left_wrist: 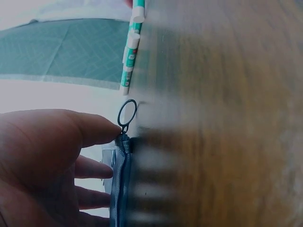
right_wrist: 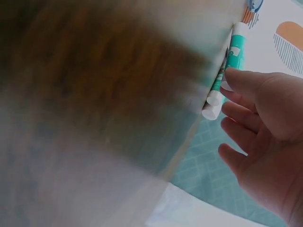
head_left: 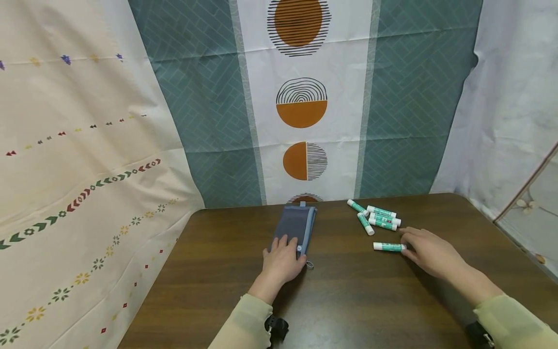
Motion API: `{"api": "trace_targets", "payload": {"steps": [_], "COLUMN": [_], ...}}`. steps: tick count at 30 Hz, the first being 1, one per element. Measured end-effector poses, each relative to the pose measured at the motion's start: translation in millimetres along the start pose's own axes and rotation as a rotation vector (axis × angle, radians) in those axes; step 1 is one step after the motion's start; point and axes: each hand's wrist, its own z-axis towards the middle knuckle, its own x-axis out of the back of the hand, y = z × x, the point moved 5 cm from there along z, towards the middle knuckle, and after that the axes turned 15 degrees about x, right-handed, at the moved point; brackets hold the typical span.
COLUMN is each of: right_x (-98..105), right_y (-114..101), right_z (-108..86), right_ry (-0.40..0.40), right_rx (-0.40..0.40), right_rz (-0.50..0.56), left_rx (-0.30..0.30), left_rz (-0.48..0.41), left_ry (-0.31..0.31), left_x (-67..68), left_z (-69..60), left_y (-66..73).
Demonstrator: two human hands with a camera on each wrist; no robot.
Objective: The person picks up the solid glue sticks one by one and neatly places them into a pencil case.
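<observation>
Dark brown wood-grain table (head_left: 209, 291), far corners rounded. Behind it, teal cloth (head_left: 209, 97) with white centre panel (head_left: 344, 121), column of orange circle prints (head_left: 302, 114) with black lines. Left: cream cloth (head_left: 65, 169), bands of small floral and arrow motifs. Right: rumpled pale cloth (head_left: 514, 87), flower print (head_left: 527, 205) low down.

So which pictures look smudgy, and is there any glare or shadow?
Head view: mostly crisp, pale sheen on the wooden tabletop, shadow by the right hand; left wrist view: tabletop badly smeared, zippered pouch fairly clear; right wrist view: tabletop strongly blurred, glue sticks noticeably sharper.
</observation>
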Motion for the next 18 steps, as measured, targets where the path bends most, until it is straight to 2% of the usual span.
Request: {"api": "trace_targets", "payload": {"steps": [10,18], "right_x": [1.4,3.9], "right_y": [-5.6,-15.4], "right_z": [6.0,16.2], "right_ry": [0.022,0.077], "right_rx": [0.007,0.027], "right_rz": [-0.005,-0.001], "left_rx": [0.005,0.006], "left_rz": [0.003,0.002], "left_ry": [-0.005,0.006], "left_x": [-0.6,0.6], "left_z": [1.1,1.7], "left_y": [-0.8,-0.4]}}
